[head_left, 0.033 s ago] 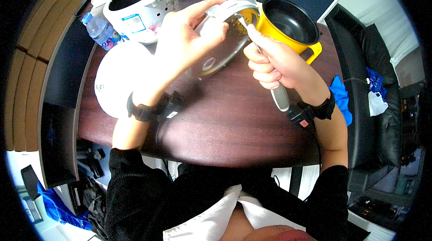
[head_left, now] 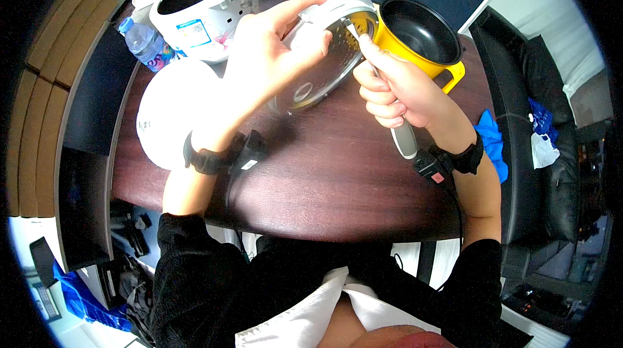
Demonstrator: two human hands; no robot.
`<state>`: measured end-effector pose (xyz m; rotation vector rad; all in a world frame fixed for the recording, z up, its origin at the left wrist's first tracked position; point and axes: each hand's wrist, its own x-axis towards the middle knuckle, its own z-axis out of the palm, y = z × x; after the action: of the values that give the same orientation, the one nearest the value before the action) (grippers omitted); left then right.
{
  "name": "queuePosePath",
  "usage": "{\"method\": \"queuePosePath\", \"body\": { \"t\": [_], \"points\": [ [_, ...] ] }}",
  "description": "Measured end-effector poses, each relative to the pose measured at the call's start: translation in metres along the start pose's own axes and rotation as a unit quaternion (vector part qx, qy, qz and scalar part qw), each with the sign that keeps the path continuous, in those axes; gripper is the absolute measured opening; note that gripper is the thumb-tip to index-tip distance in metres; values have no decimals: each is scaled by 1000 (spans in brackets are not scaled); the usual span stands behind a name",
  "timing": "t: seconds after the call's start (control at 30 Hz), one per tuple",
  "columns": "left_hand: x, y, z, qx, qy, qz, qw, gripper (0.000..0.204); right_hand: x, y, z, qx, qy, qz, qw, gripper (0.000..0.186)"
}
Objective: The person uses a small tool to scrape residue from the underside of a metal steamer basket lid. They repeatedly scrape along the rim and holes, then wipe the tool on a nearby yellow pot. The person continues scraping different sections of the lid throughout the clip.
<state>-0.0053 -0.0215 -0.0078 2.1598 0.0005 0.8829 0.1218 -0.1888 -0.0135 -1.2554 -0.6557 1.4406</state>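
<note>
At eleven o'clock I have the left hand (head_left: 267,49) gripping a tilted clear lid (head_left: 329,65), at twelve, between thumb and fingers. Toward half past one, my right hand (head_left: 394,88) is curled around a grey-handled tool (head_left: 405,140), thumb pointing to eleven. At one stands a yellow pot (head_left: 394,46).

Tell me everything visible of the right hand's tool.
The tool has a grey, plastic-looking handle with a rounded butt poking below the right hand, whose fingers wrap it. A narrow, pale, metallic-looking tip shows above the thumb. It slants forward and leftward, its tip at the rim of the clear lid; whether they touch is unclear.
</note>
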Motion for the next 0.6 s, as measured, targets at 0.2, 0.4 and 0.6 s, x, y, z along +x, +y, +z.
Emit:
{"method": "queuePosePath", "body": {
  "t": [0.2,0.4,0.6],
  "points": [
    [3,-9,1,11,5,24,1000,41,7,2,1,-32,30,-27,999,57],
    [4,-13,3,5,19,34,999,41,15,9,-4,41,-46,-30,998,57],
    [4,-12,1,-30,15,17,999,41,15,8,-3,103,-111,-2,988,57]
  ]
}}
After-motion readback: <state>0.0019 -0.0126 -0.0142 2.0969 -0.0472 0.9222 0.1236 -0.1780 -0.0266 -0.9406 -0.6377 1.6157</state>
